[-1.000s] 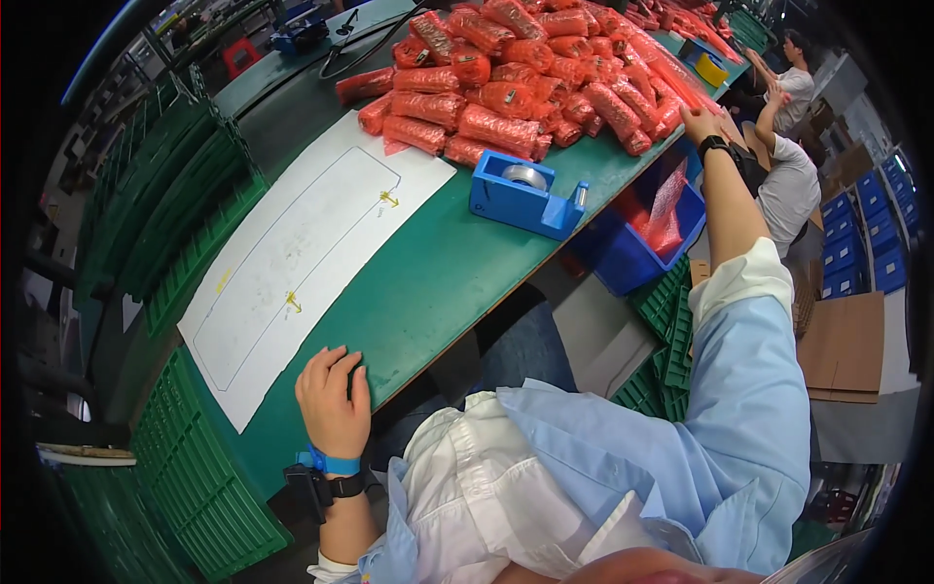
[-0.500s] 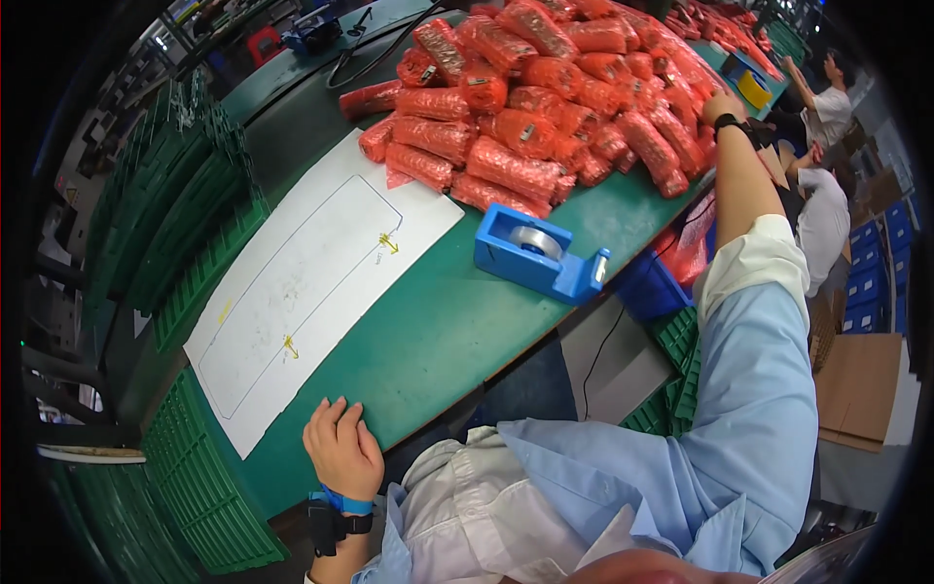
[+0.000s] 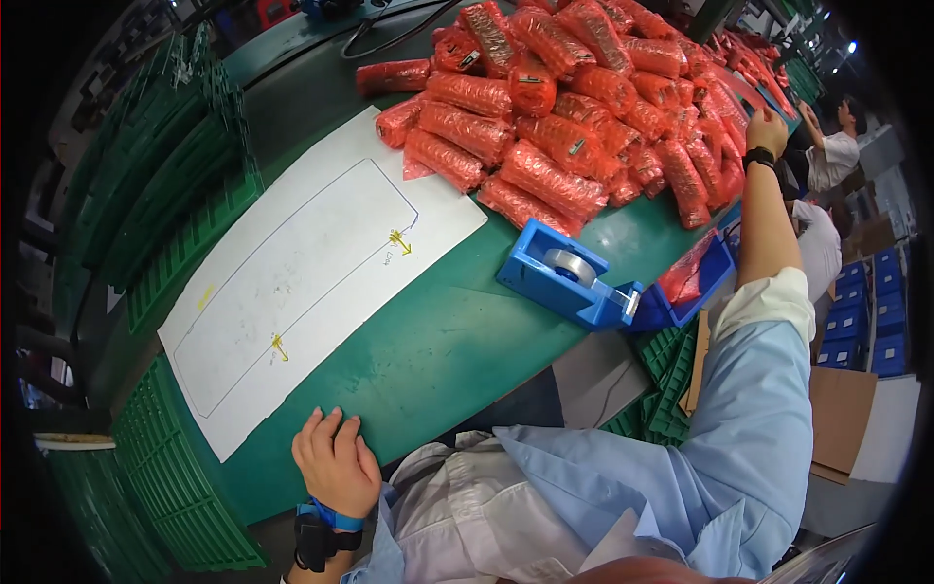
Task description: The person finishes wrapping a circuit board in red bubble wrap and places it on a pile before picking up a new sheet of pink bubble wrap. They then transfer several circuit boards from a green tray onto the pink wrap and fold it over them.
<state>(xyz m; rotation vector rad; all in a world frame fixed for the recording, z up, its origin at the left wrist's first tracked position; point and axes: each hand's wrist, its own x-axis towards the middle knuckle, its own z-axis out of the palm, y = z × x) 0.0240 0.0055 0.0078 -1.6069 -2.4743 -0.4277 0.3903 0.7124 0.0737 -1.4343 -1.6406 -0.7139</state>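
Note:
My left hand point(image 3: 337, 463) rests on the near edge of the green table point(image 3: 428, 380), fingers stretched out and nothing in them. At the far right, my right hand point(image 3: 767, 134) reaches past a heap of red bubble-wrapped rolls point(image 3: 564, 146). Its fingers look bent together, and whatever they hold is hidden. A white sheet point(image 3: 321, 253) with a drawn outline and yellow arrows lies left of the heap. Between the heap and the table's front edge stands a blue tape dispenser point(image 3: 559, 277) with a roll of clear tape.
A blue bin point(image 3: 715, 277) with red wrap inside sits beside the table's right front edge, above green crates point(image 3: 666, 384). Stacked green racks point(image 3: 161, 165) stand at the left. Another person point(image 3: 835, 146) works at the far right, near blue boxes point(image 3: 844, 311) and cardboard.
My right hand has moved farther out to the right, beyond the heap. The view has shifted somewhat. My left hand stays at the table edge with its fingers spread.

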